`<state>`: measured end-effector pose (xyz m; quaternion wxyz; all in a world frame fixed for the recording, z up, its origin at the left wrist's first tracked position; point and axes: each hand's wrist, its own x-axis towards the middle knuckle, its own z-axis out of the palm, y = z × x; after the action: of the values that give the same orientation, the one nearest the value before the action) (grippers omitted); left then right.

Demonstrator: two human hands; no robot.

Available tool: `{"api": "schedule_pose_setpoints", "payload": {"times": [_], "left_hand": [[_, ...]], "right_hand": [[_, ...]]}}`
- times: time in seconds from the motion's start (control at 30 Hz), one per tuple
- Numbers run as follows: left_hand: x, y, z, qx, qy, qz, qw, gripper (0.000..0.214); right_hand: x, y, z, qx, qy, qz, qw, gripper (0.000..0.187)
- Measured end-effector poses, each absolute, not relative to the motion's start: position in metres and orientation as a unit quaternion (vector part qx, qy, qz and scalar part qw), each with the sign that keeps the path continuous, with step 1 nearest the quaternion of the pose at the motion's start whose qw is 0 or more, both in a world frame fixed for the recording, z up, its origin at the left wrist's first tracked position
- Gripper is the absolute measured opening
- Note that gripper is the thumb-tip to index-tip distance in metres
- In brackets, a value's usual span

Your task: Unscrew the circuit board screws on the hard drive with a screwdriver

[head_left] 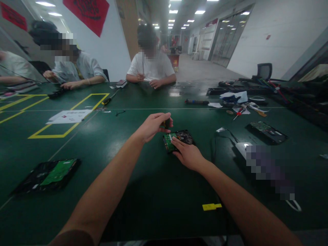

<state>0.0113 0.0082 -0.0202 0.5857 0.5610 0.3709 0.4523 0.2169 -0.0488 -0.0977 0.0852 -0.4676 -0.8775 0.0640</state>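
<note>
A hard drive (188, 136) lies on the green table in front of me, its green circuit board facing up. My right hand (191, 155) holds it down: the fingers rest on the board and the thumb is at the near edge. Just above the drive's far left part, my left hand (155, 126) is closed around a screwdriver (167, 123) with a dark and yellow handle. The screwdriver's tip is hard to make out.
Another hard drive (55, 172) lies at left, and one more (268, 132) at right. A blurred-out device (266, 167) with a cable is right of my arm. A yellow-handled screwdriver (106, 101), a red screwdriver (239, 112) and paper (69, 116) lie farther back. Co-workers (151, 66) sit across.
</note>
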Motion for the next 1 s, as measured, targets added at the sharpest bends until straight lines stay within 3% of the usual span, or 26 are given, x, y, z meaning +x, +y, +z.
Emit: {"api": "schedule_pose_setpoints", "payload": {"times": [0.3, 1.0], "left_hand": [[0.0105, 0.0056, -0.0174, 0.544, 0.370, 0.460, 0.596, 0.024], [0.0093, 0.0067, -0.0148, 0.559, 0.350, 0.500, 0.562, 0.025]], "right_hand": [[0.2157, -0.0494, -0.0950, -0.470, -0.877, 0.061, 0.078, 0.055], [0.2156, -0.0494, -0.0941, -0.463, -0.882, 0.053, 0.073, 0.054]]}}
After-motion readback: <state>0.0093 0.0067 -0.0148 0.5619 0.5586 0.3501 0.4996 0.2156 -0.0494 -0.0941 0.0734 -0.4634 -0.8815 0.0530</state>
